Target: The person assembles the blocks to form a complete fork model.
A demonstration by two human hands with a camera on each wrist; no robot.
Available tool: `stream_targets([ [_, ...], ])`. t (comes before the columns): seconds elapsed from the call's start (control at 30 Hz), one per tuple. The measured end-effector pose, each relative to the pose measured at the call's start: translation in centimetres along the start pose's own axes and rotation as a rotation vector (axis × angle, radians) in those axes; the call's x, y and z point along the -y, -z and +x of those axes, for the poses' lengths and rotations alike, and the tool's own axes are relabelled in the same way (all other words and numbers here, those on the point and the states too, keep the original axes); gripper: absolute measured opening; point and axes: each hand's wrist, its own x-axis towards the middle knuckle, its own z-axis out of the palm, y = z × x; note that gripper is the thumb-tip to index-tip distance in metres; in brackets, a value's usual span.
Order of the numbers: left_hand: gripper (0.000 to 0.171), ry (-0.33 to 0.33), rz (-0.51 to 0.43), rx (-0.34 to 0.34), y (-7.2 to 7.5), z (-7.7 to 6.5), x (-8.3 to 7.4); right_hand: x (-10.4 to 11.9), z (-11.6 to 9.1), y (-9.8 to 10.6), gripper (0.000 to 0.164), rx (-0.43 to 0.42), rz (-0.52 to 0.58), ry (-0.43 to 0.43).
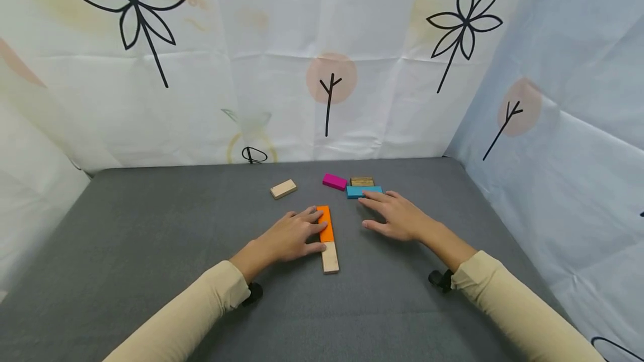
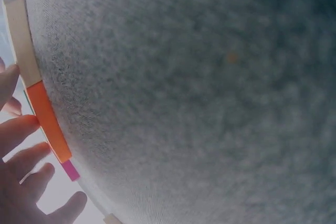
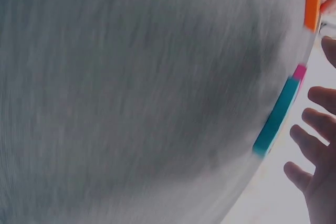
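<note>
My left hand (image 1: 292, 236) has its fingers spread over an orange block (image 1: 327, 228), with the fingertips on its surface. A pale wooden block (image 1: 330, 258) lies end to end with it on the near side, my left thumb at its edge. In the left wrist view the orange block (image 2: 48, 121) and the pale block (image 2: 22, 40) form one straight row. My right hand (image 1: 397, 217) hovers with fingers extended beside a blue block (image 1: 357, 192), one fingertip overlapping it in the head view. The right wrist view shows the blue block (image 3: 276, 116) apart from the fingers.
Beyond the hands lie a magenta block (image 1: 334, 182), a brown wooden block (image 1: 361, 181) just behind the blue one, and a separate pale block (image 1: 283, 189) to the left. All rest on a grey cloth-covered table (image 1: 151, 239). A printed white curtain (image 1: 282, 43) hangs behind.
</note>
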Motion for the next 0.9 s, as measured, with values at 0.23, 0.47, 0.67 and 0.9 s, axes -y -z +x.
stream_targets([
  [0.23, 0.061, -0.008, 0.002, 0.009, -0.2, -0.2, 0.0, -2.4, -0.3, 0.0, 0.066, 0.012, -0.002, -0.072],
  [0.47, 0.060, -0.018, -0.017, 0.002, -0.2, -0.1, 0.2, -2.8, -0.5, -0.4, 0.065, 0.044, 0.015, -0.106],
  [0.67, 0.060, -0.021, -0.006, -0.010, -0.1, 0.1, 0.2, -2.3, -0.5, -0.2, 0.065, 0.056, 0.035, -0.109],
  [0.9, 0.060, -0.003, -0.007, 0.006, 0.0, 0.1, 0.2, -1.2, -0.2, -0.4, 0.065, 0.083, 0.058, -0.078],
])
